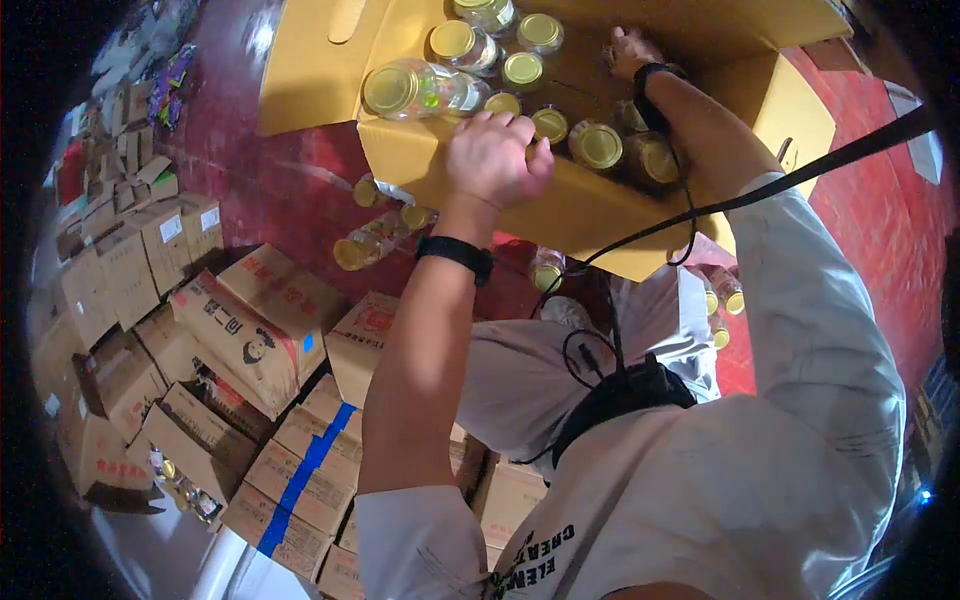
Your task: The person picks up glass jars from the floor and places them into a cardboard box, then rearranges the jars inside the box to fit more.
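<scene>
A large open cardboard box (440, 165) holds several clear jars with gold lids, such as a jar (596, 145) near its front wall. My left hand (497, 160) rests at the box's front edge beside the jars, its fingers curled over; whether it grips the edge or a lid is hard to see. Inside the box at the back right, my right hand (632, 53) reaches down, fingers bent around something I cannot make out. A large jar (395, 90) lies tilted at the left corner of the box.
More gold-lidded jars (365, 240) lie on the red floor (270, 180) below the box. Stacked cartons (245, 340) fill the lower left, some open. A black strap (800, 172) and thin cables cross in front of the box's right part.
</scene>
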The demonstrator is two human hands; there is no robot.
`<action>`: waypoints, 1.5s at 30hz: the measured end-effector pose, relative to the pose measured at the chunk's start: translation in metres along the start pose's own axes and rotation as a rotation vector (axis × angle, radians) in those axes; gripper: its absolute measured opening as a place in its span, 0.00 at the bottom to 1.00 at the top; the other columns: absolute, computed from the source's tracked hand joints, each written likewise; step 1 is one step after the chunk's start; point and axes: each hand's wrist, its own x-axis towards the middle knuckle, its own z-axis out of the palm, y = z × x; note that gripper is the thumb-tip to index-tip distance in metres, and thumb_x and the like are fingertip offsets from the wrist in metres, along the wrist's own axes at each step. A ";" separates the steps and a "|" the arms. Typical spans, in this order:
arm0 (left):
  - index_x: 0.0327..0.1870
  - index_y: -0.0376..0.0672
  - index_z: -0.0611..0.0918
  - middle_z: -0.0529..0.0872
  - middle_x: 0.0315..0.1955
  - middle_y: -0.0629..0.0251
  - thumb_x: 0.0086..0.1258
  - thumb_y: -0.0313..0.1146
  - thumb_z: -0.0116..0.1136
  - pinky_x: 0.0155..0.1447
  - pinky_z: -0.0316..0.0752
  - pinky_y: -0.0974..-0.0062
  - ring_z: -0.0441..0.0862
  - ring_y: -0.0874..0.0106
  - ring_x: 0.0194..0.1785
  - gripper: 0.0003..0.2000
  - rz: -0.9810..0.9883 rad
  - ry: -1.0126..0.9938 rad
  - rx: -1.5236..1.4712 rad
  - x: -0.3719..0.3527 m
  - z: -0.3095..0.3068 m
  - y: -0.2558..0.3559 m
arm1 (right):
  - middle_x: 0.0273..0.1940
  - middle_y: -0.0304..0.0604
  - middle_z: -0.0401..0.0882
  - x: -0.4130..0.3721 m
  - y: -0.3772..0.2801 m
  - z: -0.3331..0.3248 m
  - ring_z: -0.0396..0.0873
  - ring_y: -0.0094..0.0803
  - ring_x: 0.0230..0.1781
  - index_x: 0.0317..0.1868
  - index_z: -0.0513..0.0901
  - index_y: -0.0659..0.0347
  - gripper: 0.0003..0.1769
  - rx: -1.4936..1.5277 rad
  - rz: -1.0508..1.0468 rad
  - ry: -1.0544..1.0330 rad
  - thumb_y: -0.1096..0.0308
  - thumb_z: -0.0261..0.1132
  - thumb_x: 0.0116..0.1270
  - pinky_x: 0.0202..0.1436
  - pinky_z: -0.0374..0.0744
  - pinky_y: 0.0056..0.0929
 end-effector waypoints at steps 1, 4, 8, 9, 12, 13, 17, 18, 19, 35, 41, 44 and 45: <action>0.25 0.47 0.81 0.82 0.27 0.63 0.58 0.46 0.57 0.43 0.76 0.59 0.80 0.60 0.38 0.12 0.002 0.002 -0.002 0.001 -0.001 0.000 | 0.55 0.63 0.73 -0.003 -0.002 -0.003 0.76 0.58 0.56 0.61 0.66 0.61 0.25 0.069 0.038 0.007 0.58 0.56 0.69 0.55 0.77 0.52; 0.25 0.46 0.81 0.82 0.27 0.62 0.58 0.46 0.57 0.42 0.76 0.59 0.80 0.60 0.38 0.12 0.003 -0.036 0.024 0.001 -0.003 0.001 | 0.57 0.62 0.73 -0.008 -0.007 -0.009 0.77 0.54 0.57 0.62 0.67 0.59 0.26 -0.375 -0.108 0.041 0.58 0.57 0.67 0.56 0.78 0.52; 0.25 0.46 0.80 0.82 0.27 0.62 0.58 0.45 0.56 0.42 0.76 0.59 0.80 0.59 0.37 0.12 0.017 0.029 -0.004 0.001 0.001 -0.002 | 0.57 0.54 0.76 -0.024 -0.032 -0.045 0.78 0.53 0.55 0.60 0.74 0.57 0.25 -0.381 -0.144 0.007 0.53 0.56 0.68 0.55 0.79 0.49; 0.25 0.46 0.79 0.82 0.27 0.61 0.59 0.45 0.56 0.42 0.76 0.59 0.80 0.59 0.36 0.12 0.024 0.046 -0.014 0.001 0.003 -0.002 | 0.56 0.54 0.78 -0.031 -0.042 -0.058 0.78 0.51 0.56 0.60 0.73 0.55 0.24 -0.357 -0.147 -0.118 0.55 0.59 0.66 0.56 0.78 0.50; 0.25 0.45 0.79 0.83 0.27 0.59 0.59 0.45 0.54 0.41 0.77 0.58 0.80 0.58 0.35 0.13 0.040 0.028 -0.025 0.005 0.000 0.000 | 0.51 0.49 0.82 -0.017 -0.024 -0.027 0.81 0.46 0.51 0.55 0.79 0.57 0.23 -0.547 -0.694 -0.521 0.54 0.62 0.62 0.55 0.78 0.44; 0.25 0.45 0.79 0.83 0.27 0.59 0.59 0.45 0.54 0.41 0.77 0.58 0.80 0.58 0.35 0.13 0.071 0.029 -0.039 0.006 0.001 -0.001 | 0.50 0.49 0.83 -0.026 -0.025 -0.027 0.82 0.45 0.50 0.54 0.79 0.57 0.23 -0.567 -0.695 -0.593 0.54 0.63 0.62 0.55 0.78 0.43; 0.25 0.43 0.78 0.83 0.27 0.58 0.61 0.45 0.53 0.41 0.77 0.57 0.81 0.57 0.35 0.14 0.030 -0.006 -0.022 0.006 0.003 -0.003 | 0.50 0.48 0.83 -0.032 -0.029 0.004 0.81 0.43 0.50 0.54 0.79 0.59 0.23 -0.661 -0.651 -0.781 0.55 0.63 0.62 0.55 0.78 0.41; 0.25 0.44 0.78 0.83 0.27 0.58 0.60 0.44 0.54 0.41 0.77 0.57 0.81 0.57 0.35 0.13 0.056 0.012 0.008 0.005 0.004 -0.004 | 0.50 0.48 0.83 -0.026 -0.026 0.013 0.81 0.43 0.50 0.55 0.79 0.59 0.23 -0.676 -0.644 -0.802 0.55 0.63 0.63 0.55 0.78 0.41; 0.25 0.44 0.78 0.83 0.26 0.59 0.60 0.44 0.54 0.40 0.77 0.57 0.81 0.57 0.35 0.13 0.074 0.028 0.040 0.002 0.004 -0.005 | 0.50 0.48 0.83 -0.022 -0.025 0.018 0.81 0.42 0.50 0.55 0.79 0.59 0.23 -0.693 -0.642 -0.823 0.56 0.63 0.63 0.55 0.78 0.40; 0.21 0.47 0.78 0.80 0.23 0.64 0.55 0.45 0.58 0.36 0.77 0.59 0.81 0.62 0.32 0.12 0.094 0.149 -0.017 -0.005 0.002 -0.001 | 0.54 0.45 0.81 -0.041 -0.039 -0.044 0.79 0.34 0.54 0.61 0.74 0.64 0.23 -0.574 -0.665 -0.653 0.62 0.60 0.70 0.57 0.76 0.32; 0.25 0.46 0.79 0.83 0.27 0.60 0.60 0.43 0.56 0.39 0.77 0.60 0.82 0.59 0.34 0.11 0.090 0.046 0.015 0.002 -0.001 0.001 | 0.55 0.45 0.80 -0.106 -0.031 -0.210 0.78 0.31 0.55 0.63 0.72 0.66 0.23 0.141 -0.607 -0.331 0.64 0.59 0.72 0.58 0.75 0.29; 0.25 0.46 0.79 0.83 0.27 0.62 0.62 0.42 0.55 0.40 0.77 0.59 0.81 0.58 0.35 0.11 0.132 0.036 0.020 0.006 0.002 0.000 | 0.56 0.44 0.80 -0.189 0.018 -0.276 0.77 0.30 0.55 0.64 0.71 0.66 0.22 0.604 -0.472 0.001 0.65 0.59 0.74 0.59 0.75 0.27; 0.26 0.46 0.79 0.83 0.27 0.62 0.63 0.41 0.54 0.40 0.77 0.59 0.81 0.58 0.35 0.11 0.135 0.067 -0.015 0.008 0.004 0.001 | 0.54 0.43 0.80 -0.228 0.036 -0.288 0.78 0.27 0.53 0.63 0.72 0.66 0.22 0.854 -0.302 0.105 0.66 0.59 0.73 0.57 0.76 0.28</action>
